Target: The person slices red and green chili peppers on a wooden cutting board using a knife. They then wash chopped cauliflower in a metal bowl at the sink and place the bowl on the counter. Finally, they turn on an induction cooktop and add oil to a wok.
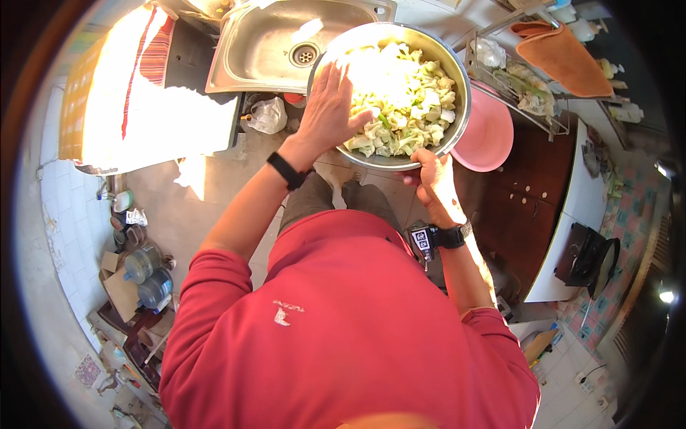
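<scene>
A large stainless steel basin (460, 110) full of cauliflower florets (412, 115) is in front of me, beside the sink and overlapping its right side. Strong sunlight washes out the florets at the far left. My left hand (328, 110) lies palm down across the basin's left side, thumb apart from the fingers, fingertips in the glare. Whether it presses on the rim or the florets is unclear. At the near right, my right hand (434, 179) grips the basin's rim, thumb on top and fingers beneath.
A steel sink (257, 59) with a drain strainer (304, 54) is at the back. A pink plastic basin (490, 134) sits partly behind the steel one. A wire rack (536, 110) with an orange cloth (563, 56) is at right. A white plastic bag (269, 115) lies below the sink.
</scene>
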A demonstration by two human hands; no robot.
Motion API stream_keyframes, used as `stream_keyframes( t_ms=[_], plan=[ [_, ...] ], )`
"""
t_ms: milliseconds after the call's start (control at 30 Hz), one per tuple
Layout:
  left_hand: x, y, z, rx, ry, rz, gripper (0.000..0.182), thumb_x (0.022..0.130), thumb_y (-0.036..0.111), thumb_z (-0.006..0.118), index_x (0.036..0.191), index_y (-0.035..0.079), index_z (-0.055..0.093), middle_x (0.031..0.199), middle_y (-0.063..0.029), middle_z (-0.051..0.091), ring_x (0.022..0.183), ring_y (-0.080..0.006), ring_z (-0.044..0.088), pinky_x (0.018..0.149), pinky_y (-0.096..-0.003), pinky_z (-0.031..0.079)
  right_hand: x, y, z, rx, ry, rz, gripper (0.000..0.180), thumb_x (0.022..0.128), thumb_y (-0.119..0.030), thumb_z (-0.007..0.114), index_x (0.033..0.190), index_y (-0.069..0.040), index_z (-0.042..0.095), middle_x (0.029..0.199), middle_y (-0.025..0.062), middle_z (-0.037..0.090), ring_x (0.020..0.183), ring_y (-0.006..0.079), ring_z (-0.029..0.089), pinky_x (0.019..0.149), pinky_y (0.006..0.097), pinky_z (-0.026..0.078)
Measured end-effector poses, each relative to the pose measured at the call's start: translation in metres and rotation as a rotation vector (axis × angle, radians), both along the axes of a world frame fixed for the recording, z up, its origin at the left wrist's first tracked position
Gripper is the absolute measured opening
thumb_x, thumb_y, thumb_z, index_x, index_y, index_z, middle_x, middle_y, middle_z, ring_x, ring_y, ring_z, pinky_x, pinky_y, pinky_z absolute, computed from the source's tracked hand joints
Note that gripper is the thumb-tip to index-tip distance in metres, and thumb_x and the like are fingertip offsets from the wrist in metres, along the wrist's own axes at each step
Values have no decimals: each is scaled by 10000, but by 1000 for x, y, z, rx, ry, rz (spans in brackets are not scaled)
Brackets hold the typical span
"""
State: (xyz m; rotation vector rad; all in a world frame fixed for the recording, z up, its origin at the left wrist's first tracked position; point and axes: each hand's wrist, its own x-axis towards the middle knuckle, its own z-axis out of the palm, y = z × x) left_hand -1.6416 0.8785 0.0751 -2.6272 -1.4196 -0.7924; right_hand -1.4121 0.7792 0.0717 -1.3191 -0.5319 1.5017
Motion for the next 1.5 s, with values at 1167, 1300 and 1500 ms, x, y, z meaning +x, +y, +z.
stream_keyframes(
  t_ms=[1167,1300,1500],
  plan=[
    [-90,90,-52,-240,-335,-137,1058,953,763,560,1692,89,212,1713,-320,187,1581,-497,206,1283,-586,195,-160,21,45,44,-321,-154,237,881,-53,557,904,169,637,762,208,710,506,246,675,394,281,415],
    [-98,90,-47,-269,-350,-161,1055,960,749,561,1692,79,202,1711,-333,178,1583,-500,200,1291,-571,180,-177,18,55,67,-364,-189,243,882,-67,555,902,156,651,757,198,715,501,229,669,400,280,420],
    [-115,97,-43,-269,-406,-192,1039,971,713,573,1689,66,191,1711,-342,168,1586,-508,183,1293,-566,180,-201,26,63,-18,-440,-218,255,884,-56,540,949,150,676,762,191,732,513,217,678,391,279,418]
  ],
)
